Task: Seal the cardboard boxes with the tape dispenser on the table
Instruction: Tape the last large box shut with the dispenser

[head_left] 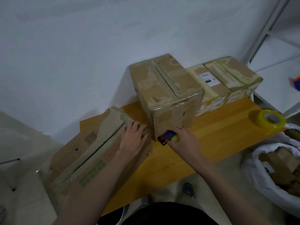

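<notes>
I see left hand [134, 137] flat on low box [90, 153]; right hand [183, 140] gripping tape dispenser [168, 137]; tall box [168, 95] at 12 blocks; tape roll [271, 119] at 2.

Pale wall [81, 46] — grey metal shelving [276, 21] at right

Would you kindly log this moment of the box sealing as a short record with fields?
surface: wooden table
left hand: fingers flat on the long box, top seam untaped
right hand: grips the tape dispenser, beside the tall box
tall box: upright at table middle, tape over its top seam
back boxes: two against the wall, taped
spare tape roll: yellow, at the table's right end
white bag: on the floor at right, holds cardboard
</notes>
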`<state>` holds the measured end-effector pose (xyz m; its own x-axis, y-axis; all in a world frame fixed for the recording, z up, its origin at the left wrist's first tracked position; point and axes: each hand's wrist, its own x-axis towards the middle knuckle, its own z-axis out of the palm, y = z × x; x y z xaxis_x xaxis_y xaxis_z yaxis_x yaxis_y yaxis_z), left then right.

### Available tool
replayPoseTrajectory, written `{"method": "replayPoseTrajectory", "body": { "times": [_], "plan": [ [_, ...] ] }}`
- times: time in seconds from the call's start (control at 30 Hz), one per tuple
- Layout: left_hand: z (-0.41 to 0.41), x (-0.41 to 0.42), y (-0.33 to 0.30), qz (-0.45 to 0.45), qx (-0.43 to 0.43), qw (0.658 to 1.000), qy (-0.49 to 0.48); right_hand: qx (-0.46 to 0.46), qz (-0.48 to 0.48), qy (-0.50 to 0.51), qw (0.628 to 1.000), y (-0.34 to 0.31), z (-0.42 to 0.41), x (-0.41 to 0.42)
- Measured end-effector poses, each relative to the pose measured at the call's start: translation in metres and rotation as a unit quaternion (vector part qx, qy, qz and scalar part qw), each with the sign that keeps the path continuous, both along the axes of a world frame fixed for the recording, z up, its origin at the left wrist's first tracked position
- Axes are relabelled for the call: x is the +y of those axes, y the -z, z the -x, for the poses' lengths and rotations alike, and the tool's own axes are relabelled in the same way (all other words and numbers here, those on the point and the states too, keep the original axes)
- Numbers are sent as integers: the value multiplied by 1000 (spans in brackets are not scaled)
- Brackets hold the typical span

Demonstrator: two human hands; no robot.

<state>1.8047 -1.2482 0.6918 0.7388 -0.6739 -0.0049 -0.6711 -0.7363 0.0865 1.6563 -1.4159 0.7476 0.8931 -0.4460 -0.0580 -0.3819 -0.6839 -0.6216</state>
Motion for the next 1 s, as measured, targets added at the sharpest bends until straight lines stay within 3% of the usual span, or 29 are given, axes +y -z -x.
{"method": "replayPoseTrajectory", "body": {
  "times": [0.2,0.37,0.6,0.8,1.0],
  "plan": [
    [-2,-13,3,19,-9,999,-43,-24,-15,11,1000,-1,6,-7],
    [4,-13,17,-29,1,993,-112,-43,-37,10,998,-6,7,-9],
    [18,22,22,-61,-7,997,-52,-80,-91,-5,993,-12,8,-9],
    [23,37,20,-28,-25,998,-47,-102,-122,-21,987,-16,-6,-1],
    [25,35,14,7,12,999,-41,-106,-144,-31,983,-15,-21,4]
  ]
}}
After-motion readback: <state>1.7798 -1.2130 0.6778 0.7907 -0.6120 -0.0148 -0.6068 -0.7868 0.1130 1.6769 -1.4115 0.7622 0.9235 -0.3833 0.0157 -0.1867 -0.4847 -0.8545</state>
